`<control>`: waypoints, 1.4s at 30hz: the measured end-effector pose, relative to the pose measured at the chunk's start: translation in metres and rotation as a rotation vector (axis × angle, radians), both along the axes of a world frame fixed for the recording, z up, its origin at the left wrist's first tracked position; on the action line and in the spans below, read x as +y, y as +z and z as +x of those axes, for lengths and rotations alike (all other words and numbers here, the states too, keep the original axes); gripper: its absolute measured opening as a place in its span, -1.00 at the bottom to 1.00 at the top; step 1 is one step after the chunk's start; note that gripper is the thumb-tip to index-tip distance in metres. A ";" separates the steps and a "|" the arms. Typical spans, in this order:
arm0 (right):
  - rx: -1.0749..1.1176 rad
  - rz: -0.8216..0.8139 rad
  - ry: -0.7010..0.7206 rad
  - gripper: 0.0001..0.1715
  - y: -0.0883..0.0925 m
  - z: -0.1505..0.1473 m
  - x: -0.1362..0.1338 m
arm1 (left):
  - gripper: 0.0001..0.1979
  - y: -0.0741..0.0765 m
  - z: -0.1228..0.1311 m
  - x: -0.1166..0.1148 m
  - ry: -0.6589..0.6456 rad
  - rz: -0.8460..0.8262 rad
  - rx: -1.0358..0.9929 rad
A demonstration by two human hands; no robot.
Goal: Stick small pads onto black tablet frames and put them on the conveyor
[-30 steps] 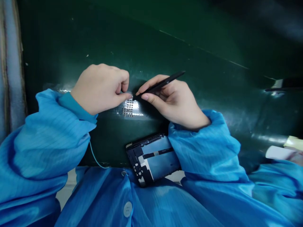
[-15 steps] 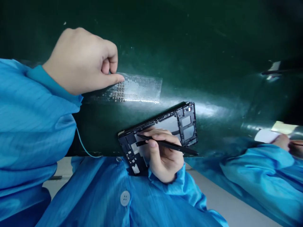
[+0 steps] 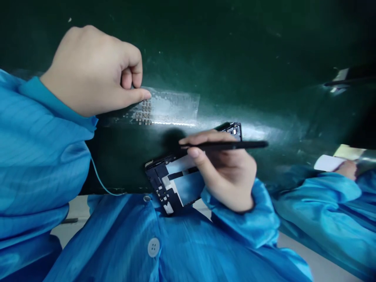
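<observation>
My left hand (image 3: 96,70) is closed, thumb and curled fingers pinching the left part of a clear plastic sheet (image 3: 176,105). Several small grey-brown square pads (image 3: 143,113) sit in rows on that sheet, just below my thumb. In my right hand (image 3: 229,168) is a pair of slim black tweezers (image 3: 235,145), held nearly level like a pen; their tip is hidden by the fingers or blurred. Behind and below this hand, an opened phone (image 3: 188,186) with bare inner parts lies tilted at the table edge against my smock. My right hand covers its middle and part of its right end.
The dark green table (image 3: 235,62) spreads out ahead, with a bright glare strip across it. At the right, a co-worker's sleeve (image 3: 320,196) and hand are beside a white piece (image 3: 327,162) and a yellowish one (image 3: 349,151). A thin blue cord (image 3: 101,180) hangs from my left sleeve.
My right hand with the tweezers has lifted up and to the right, off the phone's left part and toward the plastic sheet. My left hand keeps its pinch, shifting slightly in view.
</observation>
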State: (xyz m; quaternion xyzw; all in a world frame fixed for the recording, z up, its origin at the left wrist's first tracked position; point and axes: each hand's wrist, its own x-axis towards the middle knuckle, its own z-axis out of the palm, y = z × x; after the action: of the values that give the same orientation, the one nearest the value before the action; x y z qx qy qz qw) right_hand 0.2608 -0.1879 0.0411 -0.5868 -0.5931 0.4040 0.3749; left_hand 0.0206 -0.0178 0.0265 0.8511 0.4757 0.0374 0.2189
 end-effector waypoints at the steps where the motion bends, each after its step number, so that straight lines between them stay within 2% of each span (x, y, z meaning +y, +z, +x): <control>1: -0.004 -0.001 0.045 -0.88 0.001 0.001 0.016 | -0.26 0.000 -0.001 0.000 -0.015 0.001 -0.004; 3: 0.021 -0.008 0.112 -0.90 -0.004 0.000 0.048 | -0.42 0.000 -0.001 0.001 -0.039 -0.011 -0.002; 7: 0.115 -0.036 0.152 -0.62 -0.028 -0.008 0.092 | -0.70 0.004 0.001 0.002 -0.043 -0.039 0.029; 9: 0.129 -0.051 0.168 -0.54 -0.036 -0.011 0.099 | -0.73 0.006 0.002 0.001 -0.040 -0.045 0.033; 12: 0.132 -0.038 0.172 -0.51 -0.038 -0.011 0.097 | -0.70 0.007 0.002 0.002 -0.038 -0.049 0.055; 18: 0.053 -0.015 0.230 -0.60 -0.035 -0.009 0.108 | -0.57 0.006 0.004 0.005 -0.050 -0.050 0.096; 21: 0.184 -0.019 0.226 -0.64 -0.036 -0.003 0.111 | -0.59 0.004 0.005 0.005 -0.029 -0.045 0.104; 24: 0.357 0.002 0.082 -0.75 -0.030 0.004 0.078 | -0.53 0.003 0.003 0.003 -0.024 -0.031 0.084; 27: 0.247 0.102 -0.178 -0.97 -0.025 0.004 0.013 | -0.33 0.001 0.000 0.001 -0.031 -0.016 0.038; 29: 0.164 0.169 -0.263 -0.87 -0.029 0.000 -0.027 | -0.21 0.000 -0.001 0.000 -0.025 -0.013 0.011; 31: 0.129 0.220 -0.277 -0.81 -0.037 -0.006 -0.052 | -0.16 -0.001 -0.002 0.000 -0.011 -0.013 -0.004; 33: 0.109 0.260 -0.277 -0.78 -0.045 -0.011 -0.059 | -0.19 -0.004 -0.003 0.002 0.001 -0.017 -0.008; 36: 0.081 0.282 -0.276 -0.76 -0.050 -0.014 -0.053 | -0.24 -0.009 -0.006 0.006 0.002 -0.030 -0.011; 39: 0.056 0.271 -0.261 -0.74 -0.048 -0.013 -0.050 | -0.31 -0.015 -0.010 0.009 0.009 -0.058 -0.042; 42: -0.024 0.280 -0.201 -0.67 -0.039 -0.009 -0.052 | -0.39 -0.019 -0.013 0.010 0.010 -0.107 -0.081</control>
State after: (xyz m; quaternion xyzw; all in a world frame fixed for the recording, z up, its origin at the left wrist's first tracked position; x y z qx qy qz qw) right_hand 0.2516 -0.2401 0.0026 -0.5900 -0.5863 0.2709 0.4846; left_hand 0.0074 -0.0078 0.0078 0.8337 0.4718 0.0474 0.2829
